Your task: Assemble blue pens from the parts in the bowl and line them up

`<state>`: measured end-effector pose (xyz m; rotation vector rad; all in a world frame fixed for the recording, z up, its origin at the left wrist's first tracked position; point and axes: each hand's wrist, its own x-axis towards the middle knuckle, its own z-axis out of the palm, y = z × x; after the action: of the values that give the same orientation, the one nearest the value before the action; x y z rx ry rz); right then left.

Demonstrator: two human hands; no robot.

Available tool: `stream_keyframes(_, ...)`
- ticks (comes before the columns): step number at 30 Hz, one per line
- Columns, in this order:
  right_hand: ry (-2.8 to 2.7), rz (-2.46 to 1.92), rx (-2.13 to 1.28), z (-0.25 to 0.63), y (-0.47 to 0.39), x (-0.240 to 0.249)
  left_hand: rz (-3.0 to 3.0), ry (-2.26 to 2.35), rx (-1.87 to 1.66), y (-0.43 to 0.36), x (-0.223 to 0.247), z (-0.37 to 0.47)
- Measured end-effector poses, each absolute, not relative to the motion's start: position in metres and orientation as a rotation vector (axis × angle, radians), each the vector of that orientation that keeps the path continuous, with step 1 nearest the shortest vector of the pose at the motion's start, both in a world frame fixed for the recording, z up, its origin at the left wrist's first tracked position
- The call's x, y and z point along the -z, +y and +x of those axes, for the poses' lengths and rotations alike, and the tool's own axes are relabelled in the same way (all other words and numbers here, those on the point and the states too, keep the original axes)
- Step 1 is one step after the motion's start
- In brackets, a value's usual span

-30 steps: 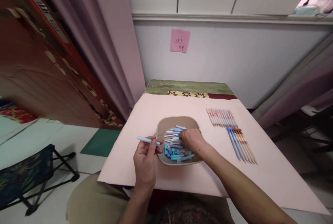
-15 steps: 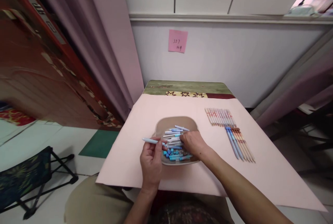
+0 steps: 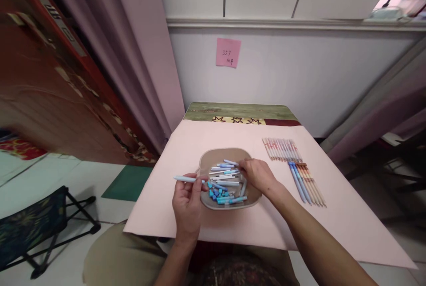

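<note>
My left hand (image 3: 188, 204) is closed on a light blue pen barrel (image 3: 186, 179), which lies nearly level, pointing left, beside the tray's left rim. A beige tray (image 3: 208, 159) holds loose pen parts: white refills (image 3: 223, 178), pale blue barrels (image 3: 229, 183), bright blue barrel pieces (image 3: 234, 200) and small blue block-shaped caps (image 3: 216, 193). Over the tray's right side, my right hand (image 3: 258, 174) has its fingers pinched together close to the upper parts. Whatever sits between those fingertips is hidden.
To the right lie a row of patterned pens (image 3: 281, 149), two blue pens (image 3: 298, 182) and several brown-topped pens (image 3: 313, 186). Pink paper (image 3: 159, 201) covers the table. A pink note (image 3: 228, 52) is stuck on the wall behind. A folding stool (image 3: 36, 224) stands at left.
My right hand has shifted right and slightly up from the tray's middle toward its right rim, uncovering more parts. My left hand has moved a little left with the pen barrel.
</note>
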<state>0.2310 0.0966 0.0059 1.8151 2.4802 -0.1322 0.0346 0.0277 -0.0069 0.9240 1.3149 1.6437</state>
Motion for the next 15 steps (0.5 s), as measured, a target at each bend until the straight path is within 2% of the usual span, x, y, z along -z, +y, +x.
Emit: stream_keyframes(15, 2.676, 2.028, 0.258, 0.234, 0.094, 0.017, 1.012, 1.322, -1.654, 0.036, 0.019, 0.043)
